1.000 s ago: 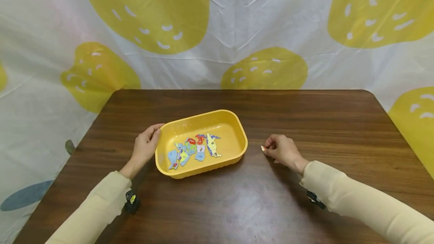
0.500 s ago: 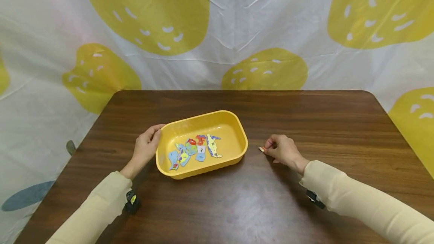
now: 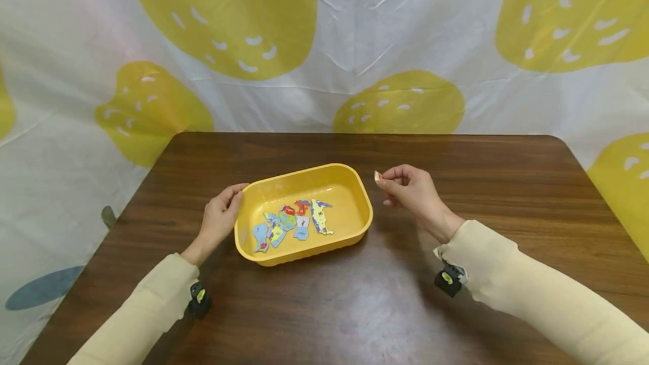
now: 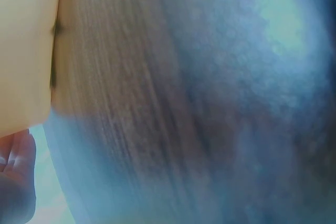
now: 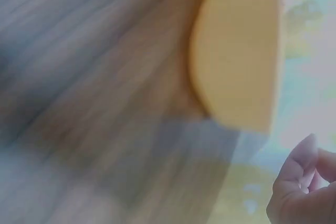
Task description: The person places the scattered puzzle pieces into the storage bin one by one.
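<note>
A yellow plastic tub (image 3: 345, 228) stands slightly askew on the table. Several flat, irregular puzzle pieces (image 3: 287, 218) with map-like printing lie inside, mostly toward its left half; they are blue, green, red and pale yellow. My left hand (image 3: 218, 218) rests against the tub's left end, fingers along the outside near the rim. Above the table, to the right of the tub, my right hand (image 3: 413, 190) pinches a small white and red puzzle piece (image 3: 378, 178) between thumb and fingertips. In the right wrist view the right hand (image 5: 304, 187) appears at the lower right corner, beyond the tub's blurred wall (image 5: 236, 51).
The dark wood-grain table (image 3: 324, 308) carries the tub and reflects a bright patch of light in front. Behind it hangs a white curtain (image 3: 324, 94) printed with large yellow fruit. Both wrists wear black devices, the right one (image 3: 448, 279) plainly visible.
My right hand has picked the small puzzle piece up off the table, rising and shifting toward the tub's far right corner. The left hand and the tub stay in place.
</note>
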The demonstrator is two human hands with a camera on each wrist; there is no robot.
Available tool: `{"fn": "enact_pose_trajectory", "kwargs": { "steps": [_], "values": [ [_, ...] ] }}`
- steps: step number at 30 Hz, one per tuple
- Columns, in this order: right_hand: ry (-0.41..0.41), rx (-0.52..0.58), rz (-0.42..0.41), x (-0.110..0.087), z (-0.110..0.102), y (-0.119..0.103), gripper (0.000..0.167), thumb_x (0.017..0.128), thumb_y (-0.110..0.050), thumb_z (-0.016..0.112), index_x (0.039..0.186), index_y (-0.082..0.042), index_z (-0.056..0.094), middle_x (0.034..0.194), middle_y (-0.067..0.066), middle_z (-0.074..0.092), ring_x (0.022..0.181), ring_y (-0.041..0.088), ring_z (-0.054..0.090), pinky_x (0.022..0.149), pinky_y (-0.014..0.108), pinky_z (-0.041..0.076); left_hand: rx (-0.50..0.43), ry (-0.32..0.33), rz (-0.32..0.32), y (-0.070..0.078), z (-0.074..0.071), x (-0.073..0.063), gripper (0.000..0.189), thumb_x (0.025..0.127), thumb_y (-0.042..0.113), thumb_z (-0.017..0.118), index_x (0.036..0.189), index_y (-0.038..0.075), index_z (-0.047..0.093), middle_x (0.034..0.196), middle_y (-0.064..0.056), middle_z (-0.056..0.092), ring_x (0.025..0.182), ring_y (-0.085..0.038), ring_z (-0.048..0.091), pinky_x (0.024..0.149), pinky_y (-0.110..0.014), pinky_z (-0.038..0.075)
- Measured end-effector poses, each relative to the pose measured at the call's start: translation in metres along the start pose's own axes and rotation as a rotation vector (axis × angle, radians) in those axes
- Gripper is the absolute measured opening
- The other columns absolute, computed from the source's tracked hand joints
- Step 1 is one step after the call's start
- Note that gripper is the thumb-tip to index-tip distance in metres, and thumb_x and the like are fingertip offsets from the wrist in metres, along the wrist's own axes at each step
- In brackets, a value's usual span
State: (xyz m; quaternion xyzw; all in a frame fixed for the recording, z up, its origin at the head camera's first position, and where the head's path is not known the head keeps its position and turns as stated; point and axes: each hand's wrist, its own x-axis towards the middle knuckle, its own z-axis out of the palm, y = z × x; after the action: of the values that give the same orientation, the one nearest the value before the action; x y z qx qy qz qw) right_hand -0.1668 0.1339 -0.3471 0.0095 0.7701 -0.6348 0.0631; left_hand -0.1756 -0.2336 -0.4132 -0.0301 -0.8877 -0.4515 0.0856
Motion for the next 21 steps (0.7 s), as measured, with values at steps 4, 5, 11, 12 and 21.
{"fn": "enact_pose_trajectory", "kwargs": {
  "steps": [4, 5, 11, 12, 21],
  "values": [
    [-0.05, 0.093, -0.003, 0.003, 0.022, -0.013, 0.025, 0.091, -0.005, 0.06, 0.112, 0.007, 0.052, 0.071, -0.004, 0.057, 0.058, 0.007, 0.054, 0.058, 0.02, 0.052, 0.006, 0.002, 0.0, 0.0, 0.0, 0.001, 0.032, 0.1, 0.022, 0.044, 0.124, 0.006, 0.06, 0.108, -0.018, 0.067, 0.081, -0.022, 0.063, 0.063, -0.015, 0.048],
    [-0.063, 0.107, 0.009, 0.003, 0.028, -0.014, 0.025, 0.091, -0.004, 0.059, 0.112, 0.007, 0.052, 0.07, -0.003, 0.056, 0.058, 0.007, 0.054, 0.057, 0.02, 0.052, 0.005, 0.002, -0.001, 0.0, 0.0, 0.001, 0.032, 0.1, 0.022, 0.044, 0.124, 0.006, 0.06, 0.108, -0.018, 0.067, 0.081, -0.022, 0.063, 0.063, -0.015, 0.048],
    [-0.131, 0.158, 0.099, 0.005, 0.062, -0.017, 0.02, 0.09, 0.0, 0.059, 0.108, 0.006, 0.053, 0.07, 0.001, 0.057, 0.057, 0.008, 0.055, 0.056, 0.02, 0.053, 0.001, 0.002, 0.0, 0.0, 0.0, -0.001, 0.033, 0.1, 0.023, 0.044, 0.124, 0.007, 0.06, 0.109, -0.018, 0.067, 0.082, -0.023, 0.064, 0.063, -0.015, 0.048],
    [-0.143, 0.157, 0.112, 0.006, 0.067, -0.016, 0.019, 0.09, 0.0, 0.059, 0.106, 0.007, 0.054, 0.07, 0.002, 0.057, 0.056, 0.008, 0.055, 0.056, 0.021, 0.053, 0.002, 0.001, 0.002, 0.0, 0.001, -0.001, 0.033, 0.1, 0.023, 0.044, 0.124, 0.007, 0.06, 0.109, -0.018, 0.067, 0.083, -0.024, 0.064, 0.063, -0.015, 0.048],
    [-0.284, 0.093, 0.219, 0.011, 0.1, -0.008, 0.009, 0.09, 0.001, 0.059, 0.095, 0.008, 0.057, 0.064, 0.004, 0.056, 0.052, 0.009, 0.055, 0.052, 0.021, 0.052, 0.003, -0.007, 0.025, 0.004, 0.004, -0.002, 0.033, 0.1, 0.022, 0.044, 0.124, 0.006, 0.059, 0.112, -0.017, 0.066, 0.084, -0.025, 0.064, 0.064, -0.015, 0.048]
  ]
}}
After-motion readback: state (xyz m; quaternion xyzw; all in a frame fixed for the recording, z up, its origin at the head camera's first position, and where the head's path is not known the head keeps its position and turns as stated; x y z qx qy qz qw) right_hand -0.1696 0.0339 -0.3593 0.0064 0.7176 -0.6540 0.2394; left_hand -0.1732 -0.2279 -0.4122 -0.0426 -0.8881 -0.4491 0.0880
